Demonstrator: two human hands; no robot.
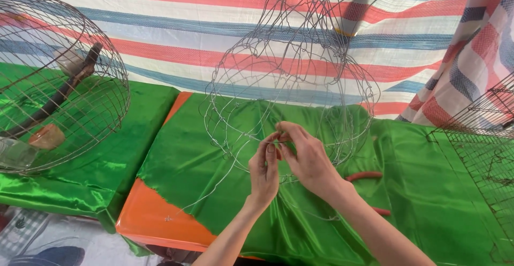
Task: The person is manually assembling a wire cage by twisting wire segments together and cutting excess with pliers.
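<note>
Looking down from head height at two bare forearms reaching in from the near edge, meeting over a table draped in shiny green cloth [203, 159]. Left hand [264, 170] rising upright, fingertips pinched nearly shut on a thin strand of wire [225, 175]. Right hand [306, 158] coming in from the right, fingers curled and closing on the same spot, thumb and forefinger pressing together just beside the left fingertips. Both hands equally close, touching at the pinch point.

Pinching right at the lower near rim of a half-made wire cage [289, 89], a rounded open frame of thin metal loops standing directly beyond and above the hands. Long axis of the frame rising up and away toward the far top edge. Loose strand trailing from the pinch down and to the near left, across the cloth toward a bare orange table corner [147, 218].

Lying just right of the right wrist, one tool with red handles [364, 176], partly hidden by the arm.

Resting at far left on a second green-draped surface, one finished domed wire cage [64, 78]. Showing at the right edge, one flat wire grid panel [482, 159]. Hanging behind everything, a red, white and blue striped tarp [176, 25].

Counting: two hands, two rounded cages, one grid panel, one tool.
</note>
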